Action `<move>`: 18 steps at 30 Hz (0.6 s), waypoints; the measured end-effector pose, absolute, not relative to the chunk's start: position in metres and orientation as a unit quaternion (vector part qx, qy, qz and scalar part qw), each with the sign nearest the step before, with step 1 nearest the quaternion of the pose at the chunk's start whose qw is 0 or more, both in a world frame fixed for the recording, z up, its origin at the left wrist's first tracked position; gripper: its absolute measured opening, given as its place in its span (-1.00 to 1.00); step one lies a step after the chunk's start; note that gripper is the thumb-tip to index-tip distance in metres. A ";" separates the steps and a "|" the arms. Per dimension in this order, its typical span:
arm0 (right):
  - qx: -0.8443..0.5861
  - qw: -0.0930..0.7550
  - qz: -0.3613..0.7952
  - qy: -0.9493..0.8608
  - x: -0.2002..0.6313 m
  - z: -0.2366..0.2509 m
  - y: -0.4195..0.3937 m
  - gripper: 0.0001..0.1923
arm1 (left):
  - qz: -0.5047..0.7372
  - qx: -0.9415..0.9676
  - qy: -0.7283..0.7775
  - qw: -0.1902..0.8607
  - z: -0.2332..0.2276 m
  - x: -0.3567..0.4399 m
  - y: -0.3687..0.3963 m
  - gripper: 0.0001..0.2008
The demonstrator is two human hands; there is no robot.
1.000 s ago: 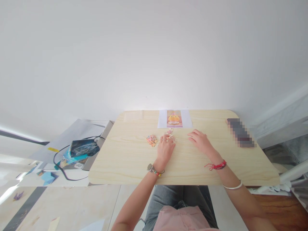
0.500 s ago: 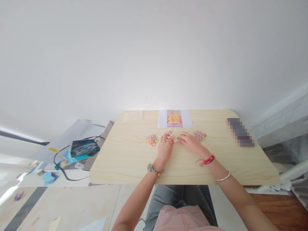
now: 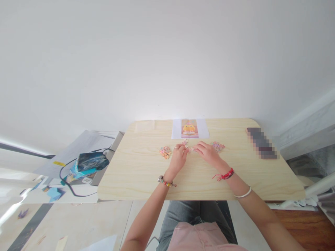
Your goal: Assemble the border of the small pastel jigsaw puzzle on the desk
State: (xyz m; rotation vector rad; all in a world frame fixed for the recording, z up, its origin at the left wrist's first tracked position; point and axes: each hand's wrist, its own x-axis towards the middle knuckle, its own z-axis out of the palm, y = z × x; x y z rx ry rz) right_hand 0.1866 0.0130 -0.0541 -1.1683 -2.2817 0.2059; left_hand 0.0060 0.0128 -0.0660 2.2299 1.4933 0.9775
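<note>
My left hand (image 3: 179,157) and my right hand (image 3: 208,153) meet over the middle of the table, fingertips close together and pinched. Small pale jigsaw puzzle pieces (image 3: 191,149) show between the fingertips; how they fit together is too small to make out. Just beyond my left fingers lies a little cluster of pinkish puzzle pieces (image 3: 185,142). A pile of orange and multicoloured puzzle pieces (image 3: 165,152) is left of my left hand. Another pile, of pink and bluish pieces (image 3: 218,146), lies beside my right hand, partly behind it.
A printed sheet (image 3: 203,129) with a yellow figure lies at the table's back edge against the wall. A pixelated dark object (image 3: 261,143) rests at the right of the wooden table (image 3: 136,174). Left of it, a box (image 3: 112,143) holds papers and a dark bag (image 3: 92,161).
My left hand has turned slightly, its wrist shifting left and its fingers curling inward. The fingertips of both hands have come nearer each other around the small pieces.
</note>
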 end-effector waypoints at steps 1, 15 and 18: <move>-0.434 0.279 0.075 -0.853 0.187 -0.053 0.013 -0.79 | 0.338 0.774 0.516 0.142 -0.066 0.006 0.013 -0.87; -0.439 0.292 0.107 -0.843 0.201 -0.056 0.011 -0.77 | 0.294 0.809 0.506 0.055 -0.063 0.015 0.008 -0.91; -0.440 0.286 0.102 -0.845 0.208 -0.058 0.009 -0.78 | 0.280 0.819 0.500 0.039 -0.063 0.019 0.008 -0.93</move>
